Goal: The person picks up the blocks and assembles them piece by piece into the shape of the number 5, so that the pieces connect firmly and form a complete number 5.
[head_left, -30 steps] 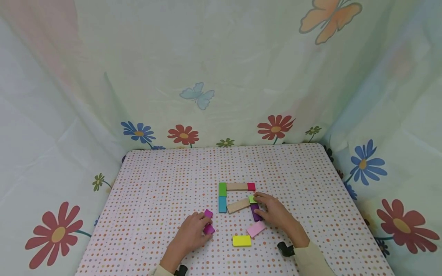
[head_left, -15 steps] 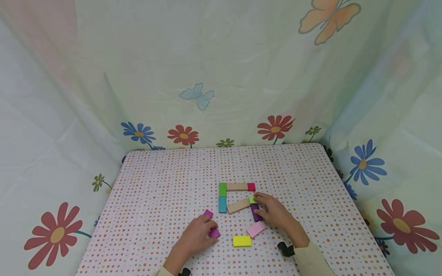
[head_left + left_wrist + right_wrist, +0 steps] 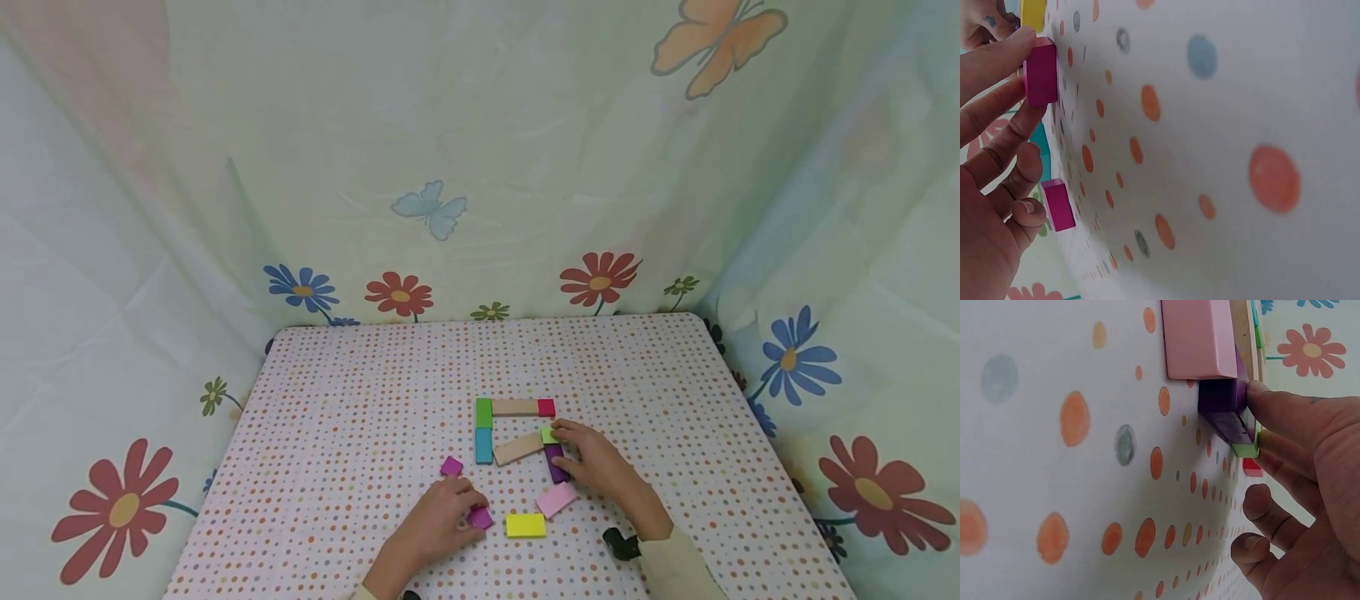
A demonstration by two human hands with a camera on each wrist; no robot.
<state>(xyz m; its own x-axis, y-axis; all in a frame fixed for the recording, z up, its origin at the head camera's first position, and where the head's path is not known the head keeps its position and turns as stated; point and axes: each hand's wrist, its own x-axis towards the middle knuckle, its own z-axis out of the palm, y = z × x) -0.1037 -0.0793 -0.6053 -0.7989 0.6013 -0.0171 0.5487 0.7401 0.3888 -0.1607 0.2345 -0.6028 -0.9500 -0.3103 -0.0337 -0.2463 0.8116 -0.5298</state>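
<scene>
My left hand [image 3: 438, 521] pinches a magenta block [image 3: 1041, 74] between thumb and fingers, low over the dotted tabletop, left of a yellow block [image 3: 526, 526]. Another magenta block [image 3: 452, 467] lies just beyond that hand. My right hand [image 3: 600, 458] rests with its thumb on a dark purple block [image 3: 1219, 397] and its forefinger at a small lime green block [image 3: 1246, 450]; its other fingers are loosely bent. The lime block sits at the purple block's far end. A pink block [image 3: 557, 500] lies at an angle by the purple one's near end.
Beyond the hands, a green block [image 3: 483, 412], a teal block [image 3: 483, 446], a plain wooden block [image 3: 515, 407] and a red block [image 3: 547, 407] stand in a bracket shape. A second wooden block [image 3: 519, 448] slants from teal to lime. Printed cloth [image 3: 480, 167] surrounds the table [image 3: 360, 375].
My left hand has slid the magenta block to the right and nearer, toward the yellow block, away from the other magenta block. The right hand has stayed in place.
</scene>
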